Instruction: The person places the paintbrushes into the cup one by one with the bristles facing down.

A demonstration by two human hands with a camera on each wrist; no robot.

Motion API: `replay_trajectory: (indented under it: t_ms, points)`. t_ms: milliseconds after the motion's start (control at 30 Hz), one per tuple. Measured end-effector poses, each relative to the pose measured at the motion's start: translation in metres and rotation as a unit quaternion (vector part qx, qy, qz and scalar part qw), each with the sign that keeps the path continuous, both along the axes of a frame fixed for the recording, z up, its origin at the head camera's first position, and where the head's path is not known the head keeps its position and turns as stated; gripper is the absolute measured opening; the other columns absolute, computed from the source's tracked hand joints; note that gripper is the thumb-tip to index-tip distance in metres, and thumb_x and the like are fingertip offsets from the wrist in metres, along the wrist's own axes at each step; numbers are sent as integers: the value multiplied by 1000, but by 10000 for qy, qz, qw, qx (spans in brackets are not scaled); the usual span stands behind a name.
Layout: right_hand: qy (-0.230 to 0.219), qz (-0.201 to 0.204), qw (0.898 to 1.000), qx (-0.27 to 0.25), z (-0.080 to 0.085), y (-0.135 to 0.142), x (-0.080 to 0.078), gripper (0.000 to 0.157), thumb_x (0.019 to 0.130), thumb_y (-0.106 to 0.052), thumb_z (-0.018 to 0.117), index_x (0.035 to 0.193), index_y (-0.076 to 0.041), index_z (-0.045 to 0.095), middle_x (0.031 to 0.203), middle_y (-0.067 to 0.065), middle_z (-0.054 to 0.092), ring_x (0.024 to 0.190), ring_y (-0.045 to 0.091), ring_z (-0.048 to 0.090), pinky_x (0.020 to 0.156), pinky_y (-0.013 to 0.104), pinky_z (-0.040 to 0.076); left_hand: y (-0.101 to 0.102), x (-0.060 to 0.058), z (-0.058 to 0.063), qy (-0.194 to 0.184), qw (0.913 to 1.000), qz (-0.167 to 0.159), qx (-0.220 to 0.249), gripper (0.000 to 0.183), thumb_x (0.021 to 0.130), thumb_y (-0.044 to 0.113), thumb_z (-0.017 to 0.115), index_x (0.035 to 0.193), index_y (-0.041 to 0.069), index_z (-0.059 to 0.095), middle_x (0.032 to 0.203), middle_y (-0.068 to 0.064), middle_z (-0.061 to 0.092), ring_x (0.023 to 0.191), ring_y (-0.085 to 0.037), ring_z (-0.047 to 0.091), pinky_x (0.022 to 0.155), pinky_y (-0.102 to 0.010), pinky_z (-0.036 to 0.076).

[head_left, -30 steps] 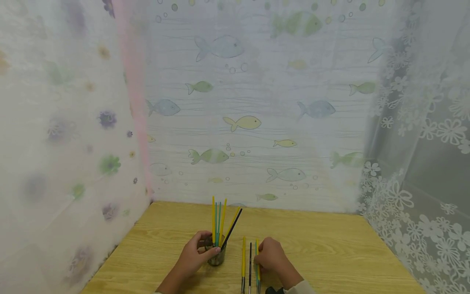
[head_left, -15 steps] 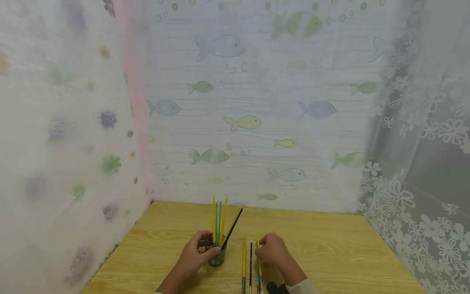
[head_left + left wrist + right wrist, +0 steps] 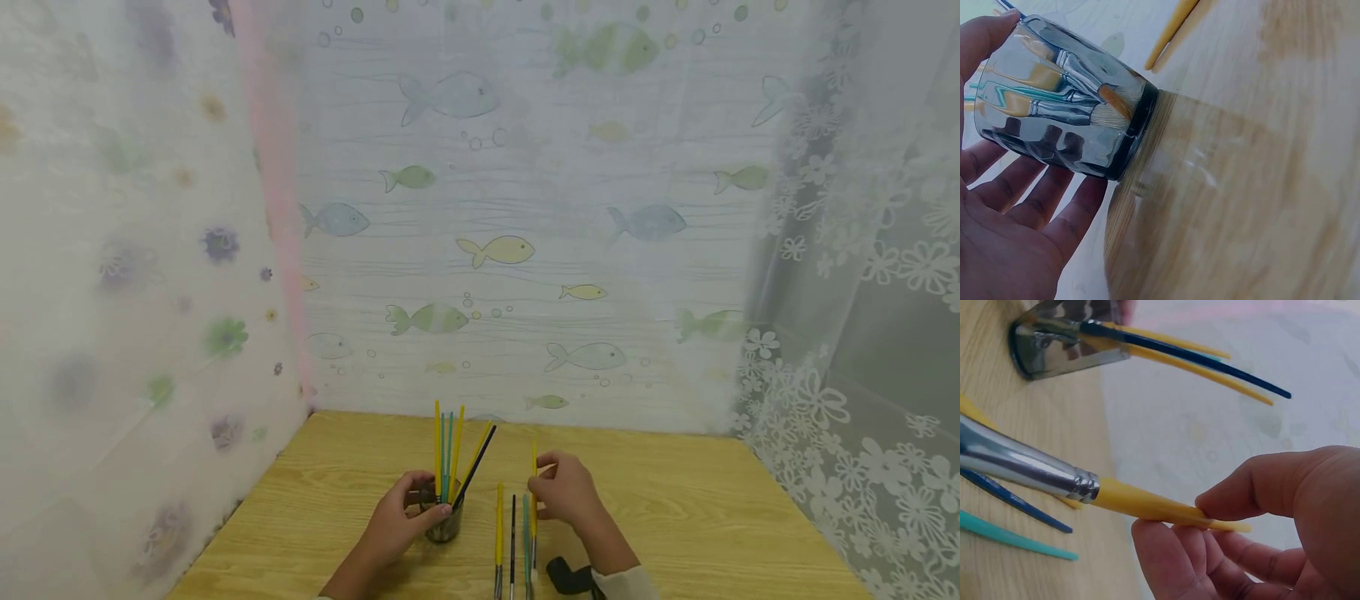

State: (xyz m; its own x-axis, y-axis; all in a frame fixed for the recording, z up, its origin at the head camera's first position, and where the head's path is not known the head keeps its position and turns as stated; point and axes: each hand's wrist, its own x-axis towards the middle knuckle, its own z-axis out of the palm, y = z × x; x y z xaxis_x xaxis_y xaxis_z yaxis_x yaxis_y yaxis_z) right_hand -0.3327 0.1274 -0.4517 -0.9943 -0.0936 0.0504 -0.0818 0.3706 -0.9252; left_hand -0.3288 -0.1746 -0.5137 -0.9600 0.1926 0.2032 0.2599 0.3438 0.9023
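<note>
My left hand [image 3: 397, 521] grips a clear glass [image 3: 444, 530] on the wooden table, thumb on one side and fingers round the other. Several paintbrushes [image 3: 1063, 112] stand in it, bristles down, with yellow, teal and dark handles sticking out. To the right, my right hand [image 3: 570, 496] pinches a yellow paintbrush [image 3: 1129, 500] by its handle between thumb and fingers; its metal ferrule points back toward me. Beside that brush lie a teal paintbrush [image 3: 527, 529], a dark blue paintbrush [image 3: 513, 533] and another yellow paintbrush [image 3: 498, 521], side by side.
The wooden table [image 3: 675, 508] backs onto a curtain [image 3: 525, 167] printed with fish. Floral sheets hang at the left and right. Near my right wrist is a black object [image 3: 566, 575], partly cut off by the frame.
My right hand has picked out the yellow paintbrush from against the teal one and moved it up and away from me, slightly right. The left hand and glass stay put.
</note>
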Motion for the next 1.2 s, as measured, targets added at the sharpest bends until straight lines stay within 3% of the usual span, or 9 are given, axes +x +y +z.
replay_trajectory:
  t_ms: [200,533,633,867,1033,1200]
  points:
    - [440,-171,9986,-235,13,3,4,39,94,-8,65,132,1,60,105,15,64,79,23,67,61,38,64,2,-3,1,-49,9999,108,96,62,93,40,78,142,10,53,133,-12,63,122,-29,62,91,-36,59]
    - [907,-478,9907,-889,26,4,8,33,97,-11,69,129,-5,62,106,15,64,86,23,68,67,42,65,1,-4,0,161,9999,-43,14,54,99,37,72,142,11,53,134,-12,62,123,-30,62,94,-37,55]
    - [1069,-517,9875,-1037,30,3,9,31,98,-12,70,127,-7,62,106,14,64,87,23,69,67,39,65,1,-1,2,215,9994,-238,113,49,102,30,68,143,10,52,135,-13,62,124,-32,61,97,-40,53]
    - [1375,-602,9781,-1441,35,0,12,26,97,-13,73,121,-8,63,108,15,63,92,27,71,70,35,65,-1,0,3,95,9981,-537,288,49,102,17,63,148,8,48,143,-15,58,131,-34,55,107,-61,46]
    - [1647,-590,9704,-1668,35,-3,14,24,97,-12,74,118,-7,63,110,15,62,94,26,71,72,34,65,-1,1,1,223,9979,-588,143,50,101,16,64,147,4,49,137,-16,61,127,-35,58,104,-58,47]
    - [1767,-538,9648,-1871,35,-7,17,23,98,-11,73,117,-5,62,110,16,62,94,25,71,74,34,65,-1,2,0,120,9972,-708,189,54,100,20,67,148,3,48,137,-16,61,127,-35,57,105,-61,46]
